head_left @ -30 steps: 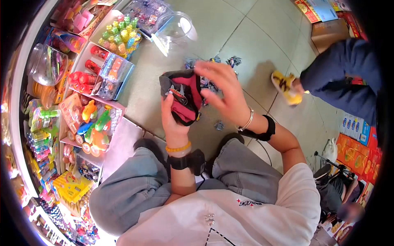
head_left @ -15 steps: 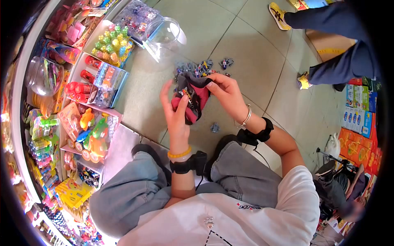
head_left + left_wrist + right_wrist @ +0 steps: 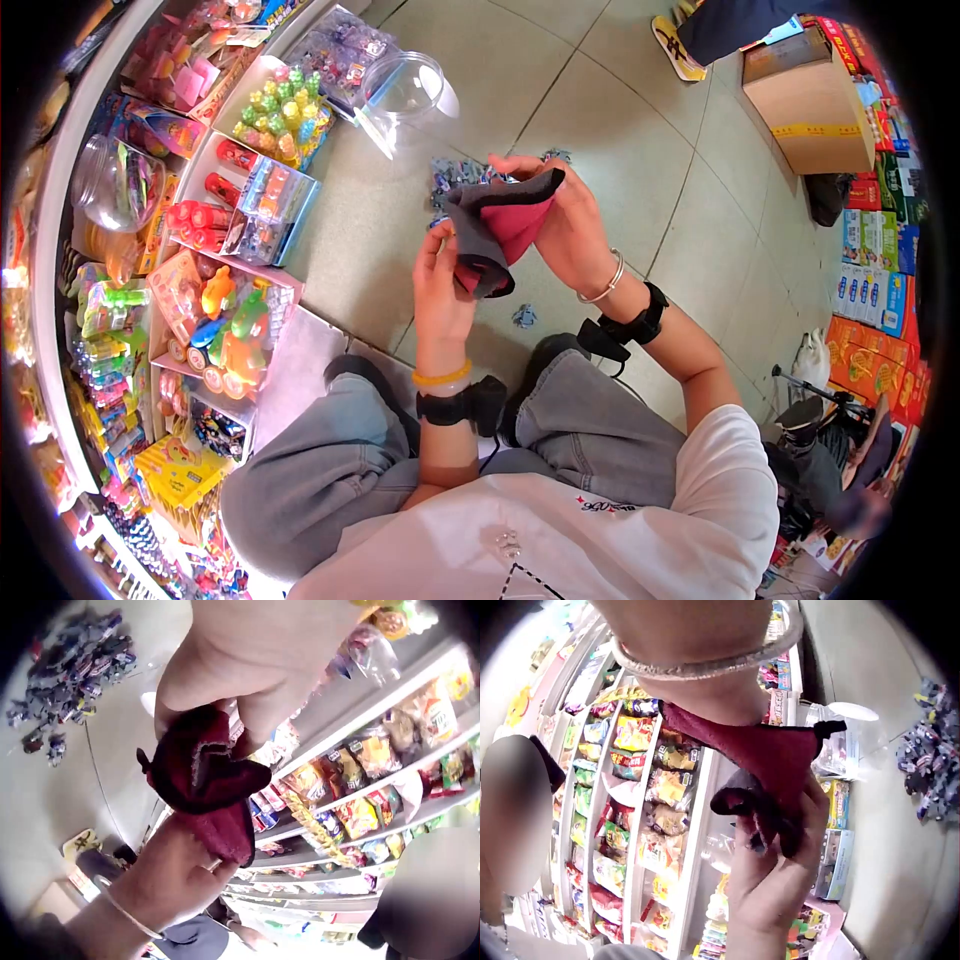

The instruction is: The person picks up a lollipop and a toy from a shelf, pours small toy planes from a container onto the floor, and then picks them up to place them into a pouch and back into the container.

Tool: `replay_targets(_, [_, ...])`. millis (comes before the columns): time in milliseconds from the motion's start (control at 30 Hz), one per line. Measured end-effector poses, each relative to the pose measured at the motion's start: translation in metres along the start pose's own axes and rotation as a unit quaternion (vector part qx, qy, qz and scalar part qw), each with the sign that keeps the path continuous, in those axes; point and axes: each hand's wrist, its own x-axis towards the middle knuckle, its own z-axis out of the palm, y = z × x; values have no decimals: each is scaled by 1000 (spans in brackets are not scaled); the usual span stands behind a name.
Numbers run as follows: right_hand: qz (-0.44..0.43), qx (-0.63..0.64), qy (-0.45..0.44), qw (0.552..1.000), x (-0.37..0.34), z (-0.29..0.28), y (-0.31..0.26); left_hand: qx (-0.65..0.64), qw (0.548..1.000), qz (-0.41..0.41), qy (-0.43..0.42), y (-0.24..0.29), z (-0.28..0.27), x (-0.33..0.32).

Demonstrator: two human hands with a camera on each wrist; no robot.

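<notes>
A grey cloth pouch with a dark red lining and black edging is held up between both hands, above the floor. My left hand grips its left side, fingers and thumb at the cloth. My right hand holds the raised right flap, with part of its fingers hidden by the cloth. In the left wrist view the red lining shows beside the right hand. Beyond the pouch, a pile of small grey toy figures lies on the tiles, partly covered. One loose figure lies nearer to me.
A clear round jar stands on the floor ahead. On the left are shelves and boxes of sweets and toys, including a box of bear-shaped candies. A cardboard box and another person's yellow shoe are at the upper right.
The right hand has taken hold of the pouch and lifted its flap up and right. The small item seen in the pouch earlier is now hidden. The other person has stepped away toward the top.
</notes>
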Motion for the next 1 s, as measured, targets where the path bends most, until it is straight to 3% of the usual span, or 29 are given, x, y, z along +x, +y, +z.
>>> replay_targets(100, [-29, -6, -71, 997, 4, 3, 0, -29, 999, -12, 5, 2, -5, 6])
replay_targets(300, [-61, 72, -85, 992, 19, 26, -21, -20, 997, 58, 50, 23, 28, 22])
replay_targets(400, [-147, 122, -88, 978, 38, 38, -55, 53, 983, 178, 14, 64, 59, 39])
replay_targets(433, [-142, 58, 49, 987, 38, 69, -79, 73, 973, 219, -20, 82, 75, 43])
replay_targets(533, [-216, 57, 2, 975, 53, 78, -114, 213, 935, 256, -126, 132, 147, 53])
replay_targets(667, [-312, 80, -27, 946, 57, 116, -165, 259, 891, 294, -231, 185, 229, 47])
replay_targets(800, [-432, -54, -18, 900, 46, 144, -213, 247, 884, 349, -189, 240, 277, 34])
replay_targets(867, [-467, -74, 12, 881, 49, 165, -215, 302, 850, 343, -262, 257, 285, 27])
replay_targets(933, [-471, -137, 61, 869, 53, 182, -213, 344, 845, 313, -266, 252, 293, 12])
replay_targets(1000, [-480, -152, 77, 861, 62, 193, -206, 414, 812, 302, -279, 248, 287, 13])
